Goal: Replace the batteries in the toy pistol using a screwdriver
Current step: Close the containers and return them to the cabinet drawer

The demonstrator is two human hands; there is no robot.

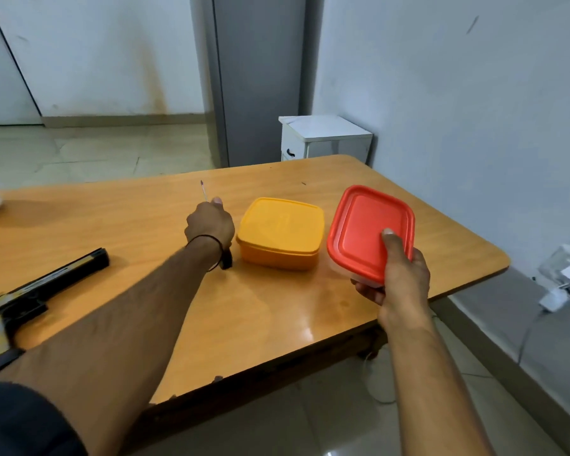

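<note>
Screwdriver (204,190) sits clamped in the left hand (210,225) beside yellow box (280,233); right hand (403,278) fingers (367,289) grip red-lidded box (369,225).

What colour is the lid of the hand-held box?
Red; the lid shows best in the head view.

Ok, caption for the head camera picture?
Left hand holds a screwdriver; right hand holds a red-lidded box beside a yellow box.

The bench (277,324) is showing an orange-brown wood grain, and on it the lidded box (278,233) is appearing yellow-orange all over, while the clear box (364,280) is carrying a red lid (366,225). The toy pistol (46,287) is showing black with yellow parts, and the screwdriver (226,260) is showing a black handle beside the black wrist band (211,240). Behind, the small cabinet (326,139) is standing white near the grey fridge (260,77).
</note>
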